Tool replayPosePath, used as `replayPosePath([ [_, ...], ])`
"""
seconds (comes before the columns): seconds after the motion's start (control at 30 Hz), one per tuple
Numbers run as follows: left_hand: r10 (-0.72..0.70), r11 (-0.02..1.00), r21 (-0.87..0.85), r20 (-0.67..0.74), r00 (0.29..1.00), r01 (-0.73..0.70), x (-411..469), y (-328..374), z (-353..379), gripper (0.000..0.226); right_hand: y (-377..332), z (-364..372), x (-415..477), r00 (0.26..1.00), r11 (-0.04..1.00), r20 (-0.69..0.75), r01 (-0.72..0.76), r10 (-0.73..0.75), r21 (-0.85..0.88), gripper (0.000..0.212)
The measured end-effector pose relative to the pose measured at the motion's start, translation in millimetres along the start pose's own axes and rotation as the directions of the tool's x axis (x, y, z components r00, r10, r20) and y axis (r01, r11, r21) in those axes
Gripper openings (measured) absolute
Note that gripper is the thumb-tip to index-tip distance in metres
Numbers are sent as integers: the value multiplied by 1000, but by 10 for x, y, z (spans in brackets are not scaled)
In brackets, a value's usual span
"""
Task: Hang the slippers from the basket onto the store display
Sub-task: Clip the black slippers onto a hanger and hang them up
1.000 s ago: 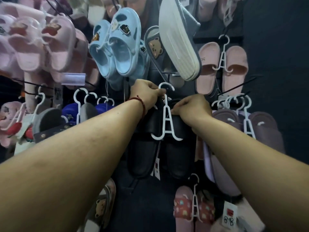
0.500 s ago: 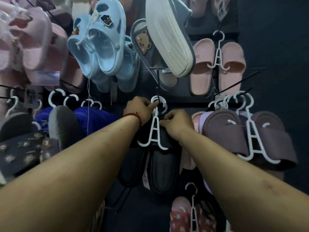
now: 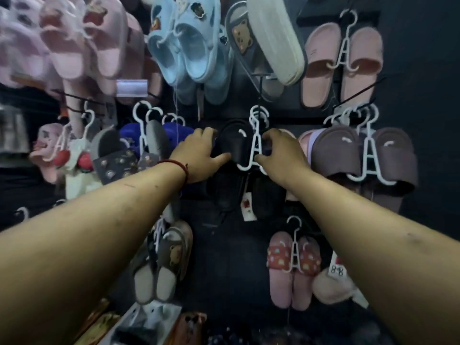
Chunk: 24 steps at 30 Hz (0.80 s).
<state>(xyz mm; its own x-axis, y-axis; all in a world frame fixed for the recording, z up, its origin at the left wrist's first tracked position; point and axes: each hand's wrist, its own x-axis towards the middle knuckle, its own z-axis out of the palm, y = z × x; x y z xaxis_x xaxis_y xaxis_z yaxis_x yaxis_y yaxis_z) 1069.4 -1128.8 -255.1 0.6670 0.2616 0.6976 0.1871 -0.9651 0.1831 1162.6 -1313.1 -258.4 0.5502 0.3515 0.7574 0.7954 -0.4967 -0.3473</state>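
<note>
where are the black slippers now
Head view, centre: the black slippers hang on a white hanger between the left hand and right hand, beside brown slippers.

The head-worn wide-angle camera faces the display wall (image 3: pixel 423 58) head-on, tilted slightly down, at arm's length; the left hand (image 3: pixel 199 155) and right hand (image 3: pixel 281 155) reach in from the lower corners to the black slippers (image 3: pixel 236 143) mid-frame.

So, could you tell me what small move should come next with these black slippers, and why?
Probably ease both hands off. The white plastic hanger already appears hooked over the black metal peg, while the left hand and right hand grip the black slippers at either side.
</note>
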Motion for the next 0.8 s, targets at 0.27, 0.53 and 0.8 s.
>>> replayPosePath([
  [0.27,23,960,275,133,991,-59,-1418,-432,-341,75,-566,143,-1012,977,995,189,97,-99,20,63],
  [0.53,-136,896,441,183,974,42,-2883,-998,-755,73,-1293,764,-1974,906,967,354,174,-232,187,66],
  [0.8,-407,782,584,215,888,217,-4468,-1630,-1061,68,-2101,1627,-3046,730,885,507,320,-458,339,71],
])
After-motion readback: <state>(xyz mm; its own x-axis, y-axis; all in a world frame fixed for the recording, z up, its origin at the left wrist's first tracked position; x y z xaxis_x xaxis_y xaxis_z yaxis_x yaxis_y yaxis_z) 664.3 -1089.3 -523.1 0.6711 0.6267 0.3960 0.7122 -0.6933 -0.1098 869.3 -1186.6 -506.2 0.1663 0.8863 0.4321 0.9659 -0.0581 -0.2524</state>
